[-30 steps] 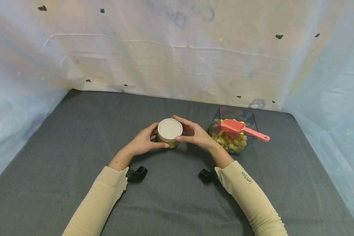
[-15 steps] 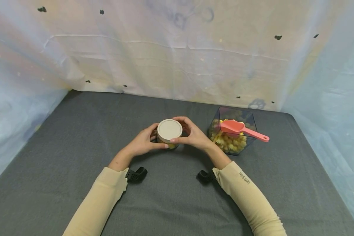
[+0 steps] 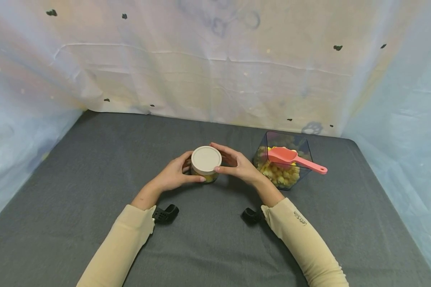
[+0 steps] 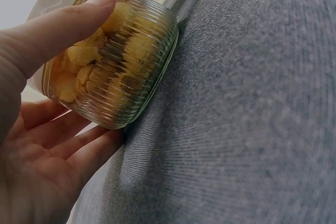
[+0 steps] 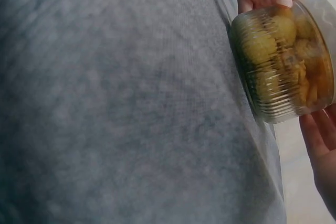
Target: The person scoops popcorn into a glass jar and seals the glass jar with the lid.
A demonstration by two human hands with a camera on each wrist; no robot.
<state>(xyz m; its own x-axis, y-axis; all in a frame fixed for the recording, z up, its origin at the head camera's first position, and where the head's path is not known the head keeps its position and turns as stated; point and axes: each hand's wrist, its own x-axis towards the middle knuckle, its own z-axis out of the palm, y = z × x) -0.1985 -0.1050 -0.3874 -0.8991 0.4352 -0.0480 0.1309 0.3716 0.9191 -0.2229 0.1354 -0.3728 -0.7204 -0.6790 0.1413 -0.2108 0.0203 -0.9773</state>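
A squat ribbed glass jar [image 4: 142,51] with yellow puffed pieces inside stands on the grey cloth. Its round cream lid [image 3: 206,158] is on top. My left hand [image 3: 172,173] holds the jar from the left, thumb across the front and fingers round the back, as the left wrist view also shows. From the right, my right hand [image 3: 238,164] grips the lid's edge, its thumb at the front right and fingers behind. In the right wrist view, the jar [image 5: 275,64] shows its ribbed side, with the left thumb on the glass.
To the right stands a clear square bin [image 3: 260,149] partly filled with yellow puffed pieces. A coral-pink scoop [image 3: 294,158] lies across it, handle jutting right. Patterned sheeting [image 3: 208,79] hangs behind the grey-covered table [image 3: 111,151].
My right hand moved slightly left round the lid's front edge, then back right. My left hand kept its hold on the jar, which stayed in place.
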